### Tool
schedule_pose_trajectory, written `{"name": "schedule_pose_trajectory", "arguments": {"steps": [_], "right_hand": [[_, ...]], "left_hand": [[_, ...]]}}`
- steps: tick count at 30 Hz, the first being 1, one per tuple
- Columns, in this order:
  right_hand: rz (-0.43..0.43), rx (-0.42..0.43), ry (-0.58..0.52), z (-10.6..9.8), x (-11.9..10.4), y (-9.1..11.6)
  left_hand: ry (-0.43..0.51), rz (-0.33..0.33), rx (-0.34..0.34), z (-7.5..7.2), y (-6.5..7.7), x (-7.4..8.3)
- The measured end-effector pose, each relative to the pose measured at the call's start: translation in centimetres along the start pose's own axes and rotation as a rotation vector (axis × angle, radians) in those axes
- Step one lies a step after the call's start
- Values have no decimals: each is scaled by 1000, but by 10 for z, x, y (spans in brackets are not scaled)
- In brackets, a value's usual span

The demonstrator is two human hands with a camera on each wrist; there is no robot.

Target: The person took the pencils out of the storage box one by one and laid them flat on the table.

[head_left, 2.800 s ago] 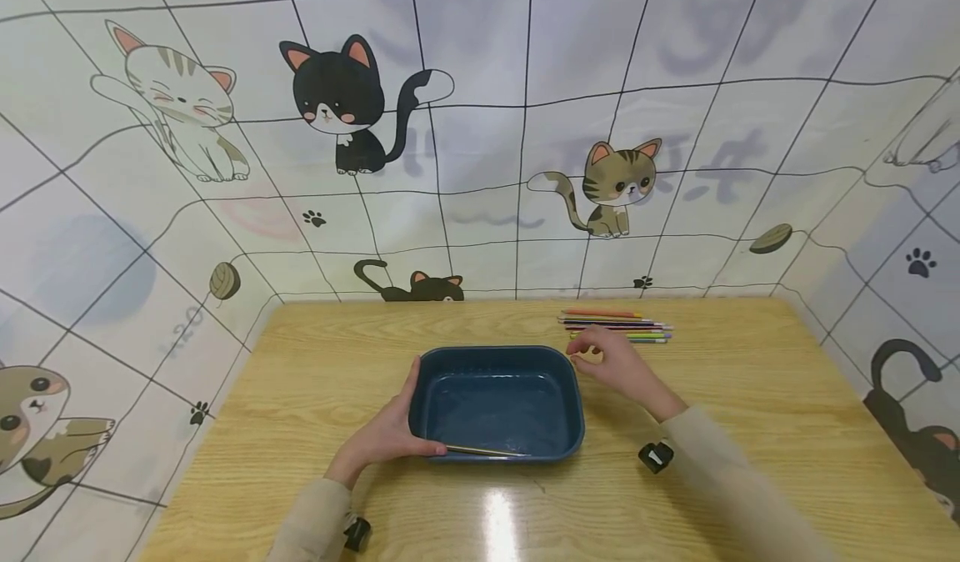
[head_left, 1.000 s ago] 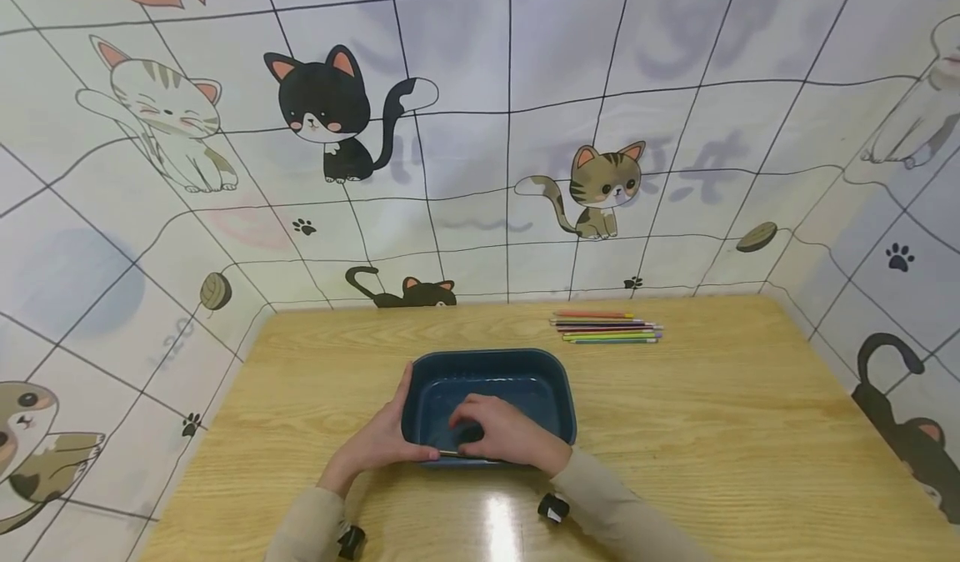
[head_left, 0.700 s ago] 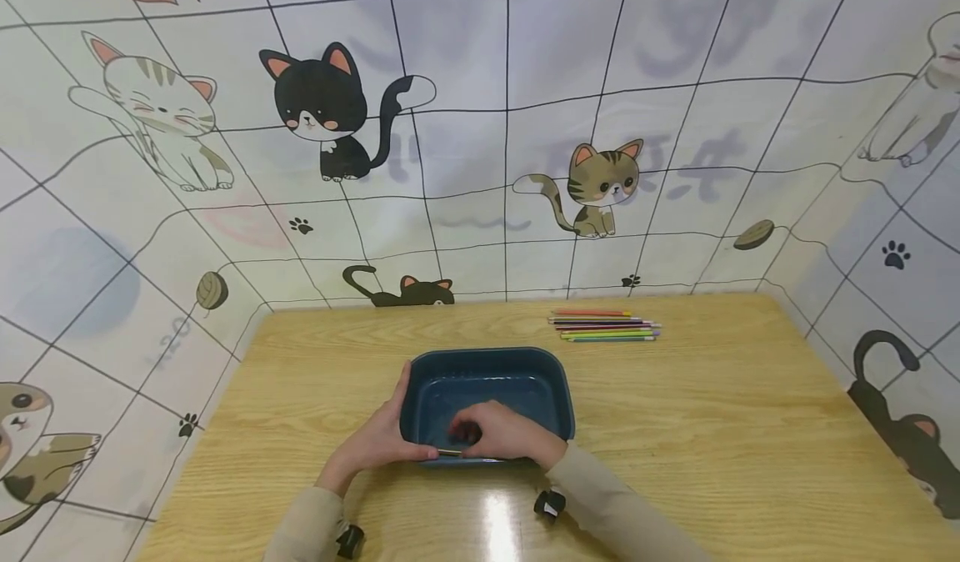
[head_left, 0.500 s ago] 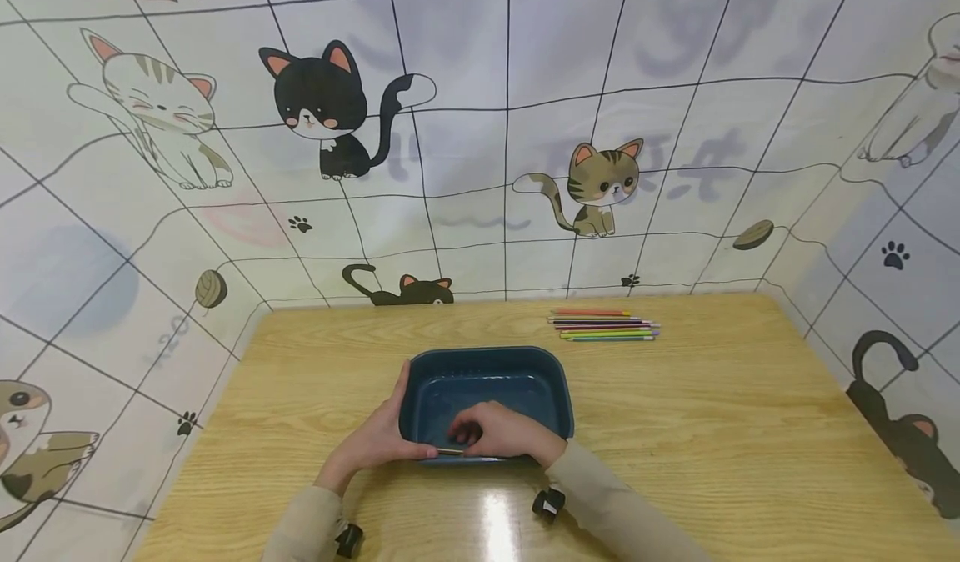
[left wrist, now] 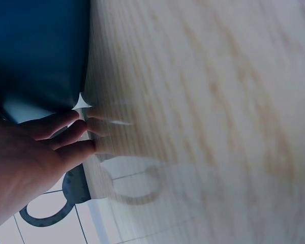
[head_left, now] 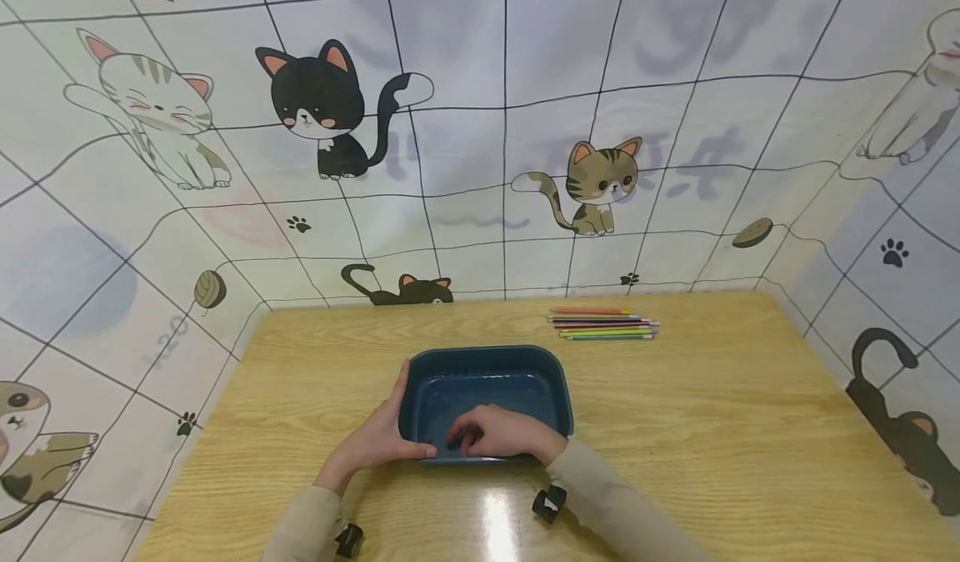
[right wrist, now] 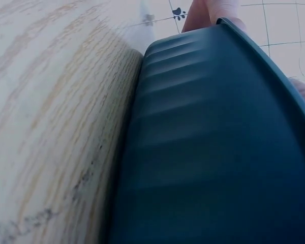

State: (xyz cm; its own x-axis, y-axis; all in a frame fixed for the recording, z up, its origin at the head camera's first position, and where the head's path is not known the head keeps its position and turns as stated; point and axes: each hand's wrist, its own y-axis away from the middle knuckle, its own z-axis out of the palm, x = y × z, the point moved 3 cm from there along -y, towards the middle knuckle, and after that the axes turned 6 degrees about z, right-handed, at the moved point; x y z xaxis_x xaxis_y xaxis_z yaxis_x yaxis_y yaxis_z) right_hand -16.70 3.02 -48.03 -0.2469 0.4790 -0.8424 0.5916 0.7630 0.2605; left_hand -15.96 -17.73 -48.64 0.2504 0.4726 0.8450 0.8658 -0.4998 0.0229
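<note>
A dark blue rectangular dish point(head_left: 491, 358) sits on the wooden table. My left hand point(head_left: 378, 441) holds its front left corner, with the thumb on the front rim and the fingers along the outer left side. In the left wrist view, the fingers point(left wrist: 73, 150) reach past the dish's outer wall point(left wrist: 38, 56). Inside the dish, just behind the front wall, my right hand point(head_left: 498, 431) is lowered with bent fingers. Whether those fingers pinch anything is hidden. The right wrist view shows mainly the dish's outer front wall point(right wrist: 193, 137).
Several coloured pencils point(head_left: 603, 325) lie in a loose bundle on the table point(head_left: 697, 395), behind and right of the dish. A cat-patterned covering point(head_left: 465, 145) stands upright along the back and sides of the table.
My right hand has come from beside the dish's back right corner to inside its front. The thin gold pencil-like stick at the front rim, visible half a second ago, is out of sight now.
</note>
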Motion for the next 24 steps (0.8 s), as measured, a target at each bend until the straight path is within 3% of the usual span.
{"name": "schedule_pose_trajectory", "arguments": {"steps": [9,18,24], "right_hand": [[-54,44,-26,-2,-2,1],[-79,274,-31,-11,-3,4],[-75,376,-23,-15,-4,6]], "left_hand": [[7,-13,-5,-1,0,-1],[14,-50,1,0,-1,-2],[28,-21,7,0,-1,-1]]}}
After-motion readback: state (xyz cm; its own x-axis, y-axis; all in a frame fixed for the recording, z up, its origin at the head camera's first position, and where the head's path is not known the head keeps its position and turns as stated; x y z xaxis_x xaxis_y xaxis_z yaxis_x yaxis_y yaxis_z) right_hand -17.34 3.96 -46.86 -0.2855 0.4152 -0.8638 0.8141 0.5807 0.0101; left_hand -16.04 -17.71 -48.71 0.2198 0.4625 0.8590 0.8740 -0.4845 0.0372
